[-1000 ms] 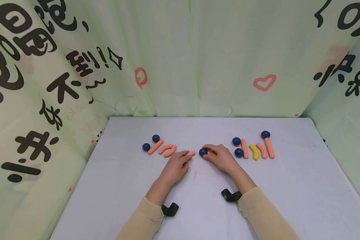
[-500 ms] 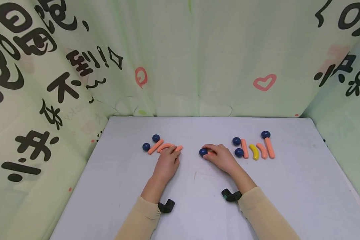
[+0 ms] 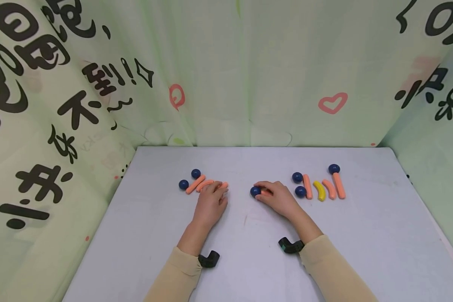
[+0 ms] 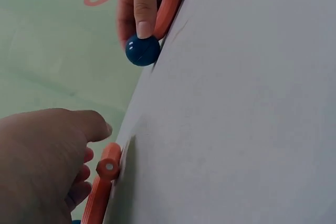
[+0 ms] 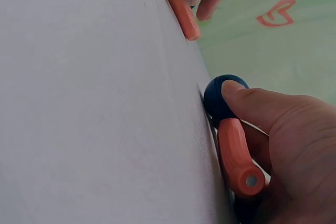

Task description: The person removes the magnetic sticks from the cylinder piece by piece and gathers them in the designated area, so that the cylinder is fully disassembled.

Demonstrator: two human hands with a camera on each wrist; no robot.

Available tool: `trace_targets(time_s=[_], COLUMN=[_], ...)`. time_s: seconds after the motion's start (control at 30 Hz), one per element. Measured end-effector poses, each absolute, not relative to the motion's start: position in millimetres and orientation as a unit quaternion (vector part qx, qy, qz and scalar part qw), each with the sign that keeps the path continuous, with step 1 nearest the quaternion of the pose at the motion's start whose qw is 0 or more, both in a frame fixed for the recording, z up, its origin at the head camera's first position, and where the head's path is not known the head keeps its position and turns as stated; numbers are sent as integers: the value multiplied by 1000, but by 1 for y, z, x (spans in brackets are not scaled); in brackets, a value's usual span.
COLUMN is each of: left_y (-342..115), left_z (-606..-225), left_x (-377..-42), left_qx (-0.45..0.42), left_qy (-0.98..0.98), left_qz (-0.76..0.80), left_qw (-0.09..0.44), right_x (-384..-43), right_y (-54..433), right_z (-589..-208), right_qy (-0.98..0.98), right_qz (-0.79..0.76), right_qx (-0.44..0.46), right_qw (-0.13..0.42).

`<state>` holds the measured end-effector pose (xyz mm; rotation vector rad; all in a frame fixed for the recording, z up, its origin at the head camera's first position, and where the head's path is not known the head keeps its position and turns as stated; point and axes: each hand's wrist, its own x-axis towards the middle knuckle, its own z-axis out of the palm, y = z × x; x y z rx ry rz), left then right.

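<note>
In the head view, my right hand (image 3: pixel 278 200) pinches a blue ball (image 3: pixel 255 191), its thumb on the ball in the right wrist view. Touching that ball is a short curved orange magnetic rod (image 5: pixel 236 150) with a grey dot in its end, partly under the palm. Left of it, my left hand (image 3: pixel 209 204) hovers over several orange rods. In the left wrist view its thumb stands apart from the nearest orange rod (image 4: pixel 110 156); the other fingers are partly hidden behind the rods. A curved orange rod (image 3: pixel 205 184) shows beside its fingers.
A straight orange rod (image 3: pixel 195 184) and two blue balls, one of them a far ball (image 3: pixel 196 173), lie at the left. On the right are more blue balls (image 3: pixel 300 192), orange rods (image 3: pixel 339 186) and a curved yellow rod (image 3: pixel 319 191). A printed curtain (image 3: pixel 219 84) surrounds the white table (image 3: pixel 249 260).
My left hand has moved left from near the blue ball, bringing an orange rod beside the curved ones, and its thumb is now off it. My right hand has stayed on the ball.
</note>
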<state>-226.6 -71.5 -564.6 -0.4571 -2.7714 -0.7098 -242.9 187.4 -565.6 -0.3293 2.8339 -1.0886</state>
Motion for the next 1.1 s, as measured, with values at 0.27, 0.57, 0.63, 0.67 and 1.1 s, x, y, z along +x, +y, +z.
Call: trace_targets(time_s=[0.27,0.57,0.63,0.67,1.1], left_y=[-45,-15,-12,-11,-7], left_z=[-555,-553,-553,-552,-562], left_x=[-228,-241,-243,-243,-250], left_qx=[-172,-207,-208,-207,-210], left_qy=[-940,-923,-921,-920,-920], left_qz=[-289,-323,-328,-331,-329], left_qw=[50,-29,-41,-46,-45], right_x=[-242,-240,-239,-238,-227], right_y=[190,198,200,200,209], right_z=[-566,-556,-554,-553,-544], right_qy=[930,924,923,922,939], right_qz=[-349,-359,-360,-361,-319], right_qx=[-100,-119,-124,-124,-119], right_qw=[50,59,58,59,46])
